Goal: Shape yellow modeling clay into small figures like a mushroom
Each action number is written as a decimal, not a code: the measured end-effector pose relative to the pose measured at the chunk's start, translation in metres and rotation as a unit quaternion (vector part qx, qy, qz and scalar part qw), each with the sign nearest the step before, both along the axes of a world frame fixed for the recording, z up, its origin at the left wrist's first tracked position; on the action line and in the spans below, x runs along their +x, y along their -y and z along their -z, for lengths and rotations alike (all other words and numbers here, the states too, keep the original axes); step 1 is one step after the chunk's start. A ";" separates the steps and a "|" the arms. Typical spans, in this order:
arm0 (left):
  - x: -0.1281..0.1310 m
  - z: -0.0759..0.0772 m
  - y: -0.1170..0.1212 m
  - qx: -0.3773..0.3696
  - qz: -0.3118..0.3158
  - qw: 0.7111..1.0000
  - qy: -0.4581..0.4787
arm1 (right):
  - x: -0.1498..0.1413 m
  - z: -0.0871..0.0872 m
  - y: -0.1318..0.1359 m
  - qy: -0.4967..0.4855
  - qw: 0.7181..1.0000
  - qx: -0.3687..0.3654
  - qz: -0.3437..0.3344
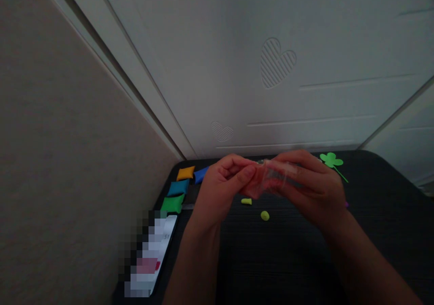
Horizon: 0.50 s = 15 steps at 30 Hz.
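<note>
My left hand (225, 185) and my right hand (310, 185) meet above the dark table, closed on a clear plastic packet (255, 188) with something soft and pinkish-red in it. The left thumb and fingers pinch its left side. Loose see-through film spreads over the fingers of the right hand. Below the hands lie a short yellow-green piece (246, 201) and a flattened yellow-green ball (265, 216), which look like modelling clay. Neither is touched by a hand.
Orange (186, 173), blue (201, 175), teal (178, 188) and green (172, 203) packets lie at the table's left. A phone (154, 255) is nearer, partly pixelated. Behind the right hand is a green flower shape (330, 160) with a stem. A white panel (237, 69) rises behind.
</note>
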<state>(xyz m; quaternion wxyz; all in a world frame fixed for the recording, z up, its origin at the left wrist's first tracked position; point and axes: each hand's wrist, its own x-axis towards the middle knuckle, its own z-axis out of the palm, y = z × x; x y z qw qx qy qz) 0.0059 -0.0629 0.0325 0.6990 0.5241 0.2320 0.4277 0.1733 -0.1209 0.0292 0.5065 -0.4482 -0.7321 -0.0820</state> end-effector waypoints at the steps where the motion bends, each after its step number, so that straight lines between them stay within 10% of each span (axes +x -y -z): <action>1: 0.001 0.000 0.000 0.001 0.010 1.000 0.003 | 0.000 0.000 0.000 -0.003 1.000 -0.006 -0.002; 15: 0.003 0.003 0.000 0.023 0.011 1.000 0.015 | -0.008 -0.005 0.000 0.016 0.999 -0.044 -0.007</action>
